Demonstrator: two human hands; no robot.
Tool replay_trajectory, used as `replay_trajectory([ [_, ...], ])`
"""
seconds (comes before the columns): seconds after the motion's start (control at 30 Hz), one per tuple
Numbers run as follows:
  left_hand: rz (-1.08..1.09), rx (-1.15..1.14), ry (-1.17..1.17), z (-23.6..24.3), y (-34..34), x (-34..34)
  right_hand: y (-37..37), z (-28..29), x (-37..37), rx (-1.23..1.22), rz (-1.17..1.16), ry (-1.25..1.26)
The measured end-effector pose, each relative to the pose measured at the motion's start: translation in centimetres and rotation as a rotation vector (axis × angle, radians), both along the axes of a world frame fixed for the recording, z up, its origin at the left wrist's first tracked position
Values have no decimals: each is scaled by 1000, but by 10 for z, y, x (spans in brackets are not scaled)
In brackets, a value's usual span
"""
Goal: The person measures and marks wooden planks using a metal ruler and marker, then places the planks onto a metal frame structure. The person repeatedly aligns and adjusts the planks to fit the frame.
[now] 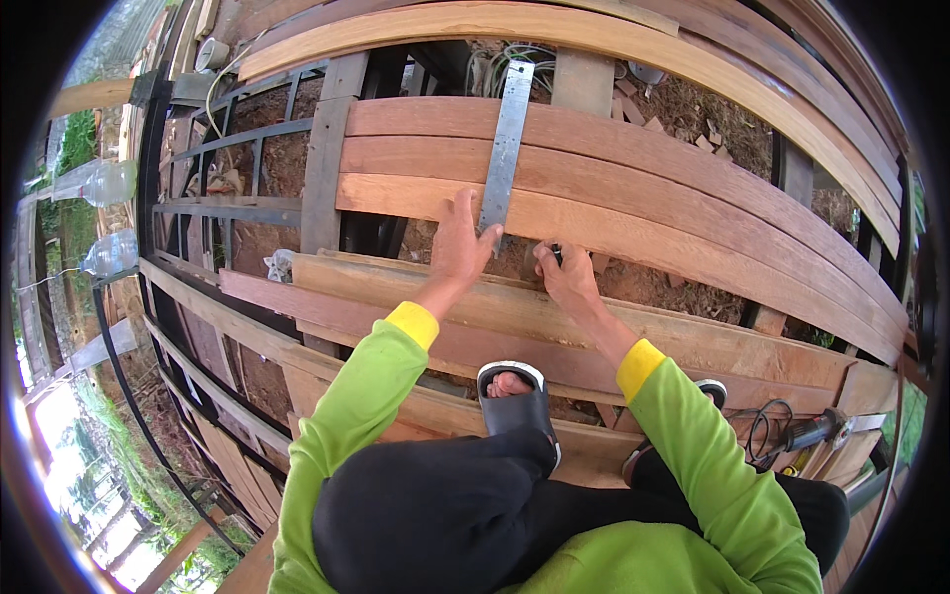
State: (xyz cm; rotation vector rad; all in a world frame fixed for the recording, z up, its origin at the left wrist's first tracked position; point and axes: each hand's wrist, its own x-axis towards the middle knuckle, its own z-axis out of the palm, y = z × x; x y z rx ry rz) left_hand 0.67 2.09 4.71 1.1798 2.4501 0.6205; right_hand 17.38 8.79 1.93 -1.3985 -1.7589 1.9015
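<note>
A steel ruler lies crosswise over several reddish-brown planks, its near end at the edge of the lighter orange plank. My left hand is beside that near end, thumb against or close to the ruler and a finger stretched onto the orange plank. Its other fingers are partly hidden. To the right of the ruler, my right hand is closed around a small black object, just below the plank's near edge. Most of this object is covered by the fingers, so its kind cannot be told.
Loose long boards lie between the planks and my sandalled foot. A corded power tool rests at the right. Dark metal framing with gaps over bare soil is at the left. Clear plastic bottles hang beyond it.
</note>
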Motion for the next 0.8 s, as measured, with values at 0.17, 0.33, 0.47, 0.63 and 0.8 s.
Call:
replay_trajectory([
  [0.17,-239,-99,-80,20,-17,0,0,7,2,18,-17,-4],
  [0.33,-263,69,-31,-13,-43,-2,-3,5,3,110,3,-10],
  [0.47,-286,86,68,-16,-44,-2,-4,1,4,142,32,-43],
  [0.63,-233,140,40,-16,-42,-4,-4,-1,4,178,41,-48],
  [0.8,-104,124,-84,-23,-45,-1,-4,-3,5,150,19,-37],
])
